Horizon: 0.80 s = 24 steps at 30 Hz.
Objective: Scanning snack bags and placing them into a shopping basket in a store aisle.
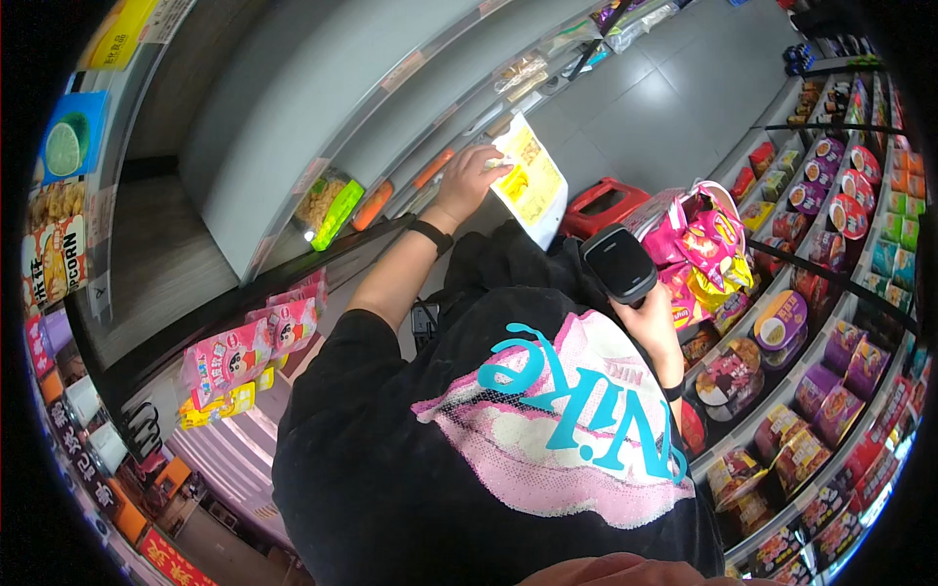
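Note:
My left hand (469, 182) reaches out from the left and pinches the edge of a flat white-and-yellow packet (533, 176) with food pictures on it. The packet slants above my lap. In my right hand (651, 326) is a black handheld barcode scanner (620, 264), its head raised and its handle inside my fingers. Close beside that hand are magenta potato chip bags (707, 238) and a yellow snack bag (722, 282), heaped in a container. A bag of snacks with a bright green strip (330, 209) lies on the shelf left of my left forearm.
A red plastic stool (604, 201) stands ahead on the grey tiled floor (659, 110). Grey shelving (293, 88) rises on my left, with pink candy bags (231, 359) hanging below. Tiered shelves of cup noodles (854, 201) curve along my right.

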Each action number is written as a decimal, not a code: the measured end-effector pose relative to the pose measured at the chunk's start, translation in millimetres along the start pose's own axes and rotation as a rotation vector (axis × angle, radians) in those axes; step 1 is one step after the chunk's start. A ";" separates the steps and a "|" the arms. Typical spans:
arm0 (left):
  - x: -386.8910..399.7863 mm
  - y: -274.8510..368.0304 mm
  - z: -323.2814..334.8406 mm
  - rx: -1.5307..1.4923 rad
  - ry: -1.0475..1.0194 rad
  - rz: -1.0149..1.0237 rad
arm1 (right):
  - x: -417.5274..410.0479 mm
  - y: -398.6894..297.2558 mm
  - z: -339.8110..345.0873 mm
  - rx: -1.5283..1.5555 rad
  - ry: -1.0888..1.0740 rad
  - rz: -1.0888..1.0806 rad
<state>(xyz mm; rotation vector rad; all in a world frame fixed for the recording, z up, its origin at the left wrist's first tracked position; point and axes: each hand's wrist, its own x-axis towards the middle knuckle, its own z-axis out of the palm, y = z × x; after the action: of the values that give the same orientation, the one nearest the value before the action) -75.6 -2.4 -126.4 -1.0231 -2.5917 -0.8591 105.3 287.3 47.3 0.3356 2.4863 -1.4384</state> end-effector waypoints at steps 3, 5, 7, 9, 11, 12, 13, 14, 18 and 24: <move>4.2 6.4 -4.5 0.118 0.097 0.017 | 1.1 -0.7 -0.8 0.012 -0.002 -0.001; 0.9 4.5 -3.2 0.126 0.095 0.022 | 0.9 -0.6 -1.1 0.002 -0.008 0.005; -1.1 3.7 -2.3 0.132 0.095 0.026 | 1.3 1.4 -1.7 -0.009 -0.013 0.011; -2.9 3.6 -2.4 0.146 0.081 0.012 | 2.0 5.8 -1.2 -0.021 -0.015 -0.004; -3.7 2.3 -2.3 0.132 0.080 0.006 | 2.5 4.7 -0.8 -0.013 -0.017 -0.003; -4.4 1.6 -2.5 0.117 0.077 -0.001 | 3.1 4.2 -0.5 -0.005 -0.019 -0.002; -4.8 1.2 -2.9 0.121 0.078 -0.006 | 3.5 4.1 -0.3 -0.005 -0.024 -0.005; -4.8 1.0 -3.1 0.105 0.078 -0.006 | 3.5 4.3 -0.4 -0.005 -0.023 -0.014; 0.1 -1.2 -7.2 0.044 0.109 -0.021 | 2.3 6.5 -1.8 -0.026 -0.050 0.050; 5.0 -22.5 -30.6 0.072 0.211 -0.234 | -0.3 12.3 -0.2 -0.025 0.000 0.034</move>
<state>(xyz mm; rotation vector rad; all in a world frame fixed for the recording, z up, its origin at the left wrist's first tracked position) -94.8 -31.0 -109.6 -0.5820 -2.5711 -0.8661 109.5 293.5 37.5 0.3713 2.4843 -1.3931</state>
